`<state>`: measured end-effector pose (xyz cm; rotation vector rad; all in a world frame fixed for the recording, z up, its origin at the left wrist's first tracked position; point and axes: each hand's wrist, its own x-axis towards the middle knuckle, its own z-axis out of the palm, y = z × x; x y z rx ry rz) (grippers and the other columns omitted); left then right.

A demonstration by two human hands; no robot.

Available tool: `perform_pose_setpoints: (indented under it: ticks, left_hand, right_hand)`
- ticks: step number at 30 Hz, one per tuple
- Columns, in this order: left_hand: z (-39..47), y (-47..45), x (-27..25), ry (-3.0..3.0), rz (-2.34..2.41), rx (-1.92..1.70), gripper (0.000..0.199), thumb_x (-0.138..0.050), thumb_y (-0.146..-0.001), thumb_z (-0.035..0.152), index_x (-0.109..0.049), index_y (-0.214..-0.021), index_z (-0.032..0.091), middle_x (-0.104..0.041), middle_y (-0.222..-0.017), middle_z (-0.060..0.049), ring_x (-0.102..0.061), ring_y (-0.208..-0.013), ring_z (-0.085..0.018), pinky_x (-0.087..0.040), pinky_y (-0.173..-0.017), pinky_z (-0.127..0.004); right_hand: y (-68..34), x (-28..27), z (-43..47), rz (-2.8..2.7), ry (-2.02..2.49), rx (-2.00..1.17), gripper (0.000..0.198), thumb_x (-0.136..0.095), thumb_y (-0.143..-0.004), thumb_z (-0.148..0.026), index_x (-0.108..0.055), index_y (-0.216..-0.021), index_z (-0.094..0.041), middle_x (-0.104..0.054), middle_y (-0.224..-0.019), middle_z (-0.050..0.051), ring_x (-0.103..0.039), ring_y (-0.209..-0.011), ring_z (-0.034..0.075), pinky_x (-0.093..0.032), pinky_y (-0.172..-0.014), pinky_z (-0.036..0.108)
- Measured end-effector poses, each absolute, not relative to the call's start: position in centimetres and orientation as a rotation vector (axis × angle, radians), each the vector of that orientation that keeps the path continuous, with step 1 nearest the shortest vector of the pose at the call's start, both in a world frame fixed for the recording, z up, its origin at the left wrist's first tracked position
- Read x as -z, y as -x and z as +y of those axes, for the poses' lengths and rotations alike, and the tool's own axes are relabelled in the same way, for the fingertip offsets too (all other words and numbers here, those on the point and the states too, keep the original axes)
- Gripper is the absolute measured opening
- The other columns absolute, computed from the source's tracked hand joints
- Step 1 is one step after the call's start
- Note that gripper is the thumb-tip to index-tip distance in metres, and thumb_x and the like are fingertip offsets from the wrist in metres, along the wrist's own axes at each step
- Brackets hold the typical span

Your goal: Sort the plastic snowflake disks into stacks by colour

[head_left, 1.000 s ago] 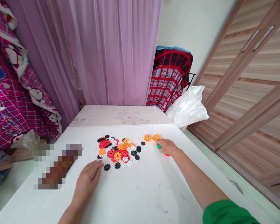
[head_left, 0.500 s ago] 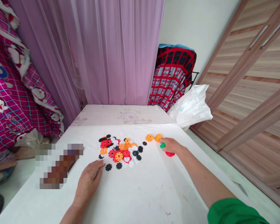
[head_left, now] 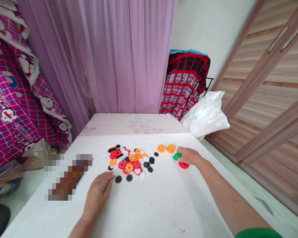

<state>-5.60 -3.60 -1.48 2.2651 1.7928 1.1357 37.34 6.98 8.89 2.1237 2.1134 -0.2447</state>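
Observation:
My right hand is at the right of the table, its fingertips around a small stack of green notched plastic discs. Just below that hand lies a stack of red discs. Two stacks of orange discs, the left and the right, stand beyond it. My left hand rests on the table with fingers stretched out, close to a black disc. A narrow grey patch shows between its thumb and fingers; I cannot make it out. A mixed pile of red, orange, black and white discs spreads between my hands.
A white cloth covers the table. At its left lies a brown object, blurred by pixelation. Beyond the right edge stands a white plastic bag, near a wooden wardrobe. A purple curtain hangs behind the table.
The green discs, seen small and tilted before, now show a broader face beside the red stack. My left hand stays by the pile. The whole view has shifted slightly.

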Motion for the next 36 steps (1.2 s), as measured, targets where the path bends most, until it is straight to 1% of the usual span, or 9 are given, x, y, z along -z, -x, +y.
perform_pose_setpoints:
  ticks: [3,7,9,11,14,18,26,31,36]
  left_hand:
    - [-3.6,5.4,1.4,-2.245,1.807,-1.125,0.03,-0.046,-0.091,0.037,-0.073,-0.093,0.026,-0.076,-0.102,-0.005,-0.069,-0.1,-0.023,-0.057,-0.09,-0.041]
    - [-3.4,5.0,1.0,-2.23,1.824,-1.086,0.03,-0.044,-0.091,0.033,-0.073,-0.092,0.024,-0.075,-0.104,-0.006,-0.069,-0.1,-0.023,-0.056,-0.091,-0.042]
    - [-3.4,4.8,0.8,-2.225,1.828,-1.072,0.029,-0.044,-0.09,0.03,-0.073,-0.093,0.024,-0.075,-0.104,-0.006,-0.068,-0.1,-0.023,-0.055,-0.092,-0.044]
    - [-3.4,4.6,0.6,-2.211,1.831,-1.083,0.028,-0.045,-0.089,0.028,-0.073,-0.093,0.024,-0.075,-0.105,-0.006,-0.068,-0.1,-0.023,-0.055,-0.092,-0.044]
    - [-3.5,4.5,0.5,-2.199,1.817,-1.095,0.028,-0.045,-0.089,0.027,-0.073,-0.093,0.024,-0.075,-0.105,-0.007,-0.068,-0.099,-0.023,-0.055,-0.091,-0.044]
    - [-3.5,4.5,0.6,-2.191,1.81,-1.096,0.028,-0.045,-0.089,0.025,-0.073,-0.092,0.024,-0.075,-0.105,-0.007,-0.068,-0.1,-0.023,-0.055,-0.091,-0.045]
    - [-3.6,4.4,0.7,-2.159,1.776,-1.114,0.028,-0.045,-0.09,0.027,-0.073,-0.092,0.024,-0.074,-0.105,-0.006,-0.067,-0.103,-0.023,-0.053,-0.094,-0.045]
    - [-3.6,4.4,0.7,-2.146,1.795,-1.102,0.028,-0.045,-0.09,0.028,-0.073,-0.092,0.024,-0.074,-0.105,-0.006,-0.066,-0.104,-0.023,-0.053,-0.094,-0.045]
    - [-3.5,4.5,0.5,-2.158,1.804,-1.088,0.028,-0.045,-0.09,0.029,-0.072,-0.091,0.024,-0.075,-0.104,-0.006,-0.067,-0.102,-0.023,-0.053,-0.093,-0.043]
  right_hand:
    - [-36.8,-9.5,6.5,2.137,-2.18,0.154,0.046,-0.062,-0.073,-0.024,-0.062,-0.118,-0.026,-0.07,-0.111,0.004,-0.065,-0.098,0.022,-0.042,-0.074,0.028]
    - [-32.7,-9.3,5.8,2.457,-2.18,-0.002,0.027,-0.053,-0.085,-0.024,-0.068,-0.108,-0.025,-0.068,-0.113,0.004,-0.063,-0.1,0.02,-0.043,-0.082,0.028]
    - [-28.8,-8.1,5.4,2.7,-2.069,0.122,0.025,-0.05,-0.088,-0.024,-0.069,-0.104,-0.025,-0.069,-0.112,0.003,-0.062,-0.102,0.017,-0.042,-0.087,0.026]
    - [-24.5,-6.2,4.7,2.906,-1.929,0.234,0.026,-0.052,-0.089,-0.025,-0.067,-0.11,-0.025,-0.067,-0.118,0.004,-0.059,-0.109,0.017,-0.041,-0.093,0.027]
    - [-19.2,-3.1,3.4,2.975,-1.932,0.246,0.035,-0.057,-0.087,-0.029,-0.063,-0.121,-0.025,-0.063,-0.127,0.006,-0.055,-0.117,0.021,-0.041,-0.097,0.035]
    - [-16.7,-0.6,1.6,3.13,-1.907,0.214,0.029,-0.055,-0.089,-0.026,-0.066,-0.115,-0.026,-0.065,-0.125,0.006,-0.055,-0.117,0.022,-0.036,-0.102,0.04]
    - [-18.9,-0.5,-0.1,3.103,-2.193,0.179,0.022,-0.06,-0.085,-0.029,-0.068,-0.105,-0.024,-0.069,-0.113,0.005,-0.056,-0.106,0.022,-0.037,-0.094,0.035]
    - [-18.2,-0.7,0.2,2.958,-2.232,0.098,0.034,-0.068,-0.079,-0.041,-0.068,-0.107,-0.023,-0.066,-0.116,0.007,-0.053,-0.106,0.026,-0.037,-0.09,0.038]
    - [-17.0,-0.9,0.6,2.965,-2.21,0.094,0.025,-0.069,-0.077,-0.037,-0.071,-0.099,-0.024,-0.067,-0.11,0.005,-0.053,-0.103,0.024,-0.036,-0.089,0.038]
